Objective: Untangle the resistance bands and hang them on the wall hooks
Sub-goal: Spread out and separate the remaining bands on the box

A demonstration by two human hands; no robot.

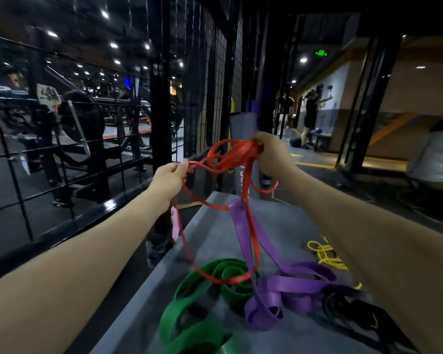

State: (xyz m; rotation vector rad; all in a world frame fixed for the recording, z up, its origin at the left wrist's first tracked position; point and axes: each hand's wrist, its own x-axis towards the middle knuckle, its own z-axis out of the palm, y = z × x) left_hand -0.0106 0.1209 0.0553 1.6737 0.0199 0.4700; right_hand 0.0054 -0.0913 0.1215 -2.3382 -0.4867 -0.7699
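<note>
1. The thin red rubber resistance band [244,185] is lifted above the grey desk [215,233], bunched in several loops between your two hands; its lower loops hang down and one rests on the green band.
2. Your right hand [271,154] grips a gathered bundle of red strands, fingers curled round them, at the highest point of the tangle.
3. Your left hand [170,175] pinches a single red loop between thumb and fingertips, lower than and to the left of the right hand.
4. The wide purple rubber band [287,284] is caught in the red one: one end is drawn up off the desk to just below the red loops, the rest lies folded on the desk.
5. The wide green rubber band [197,302] lies coiled on the desk, touching the purple folds.
6. A black band [356,310] lies right of the purple; a thin yellow band [326,256] lies apart, further right.
7. A black wire-mesh fence [205,80] stands just left of the desk.
8. A person in a pale top [435,154] is at the far right edge.
</note>
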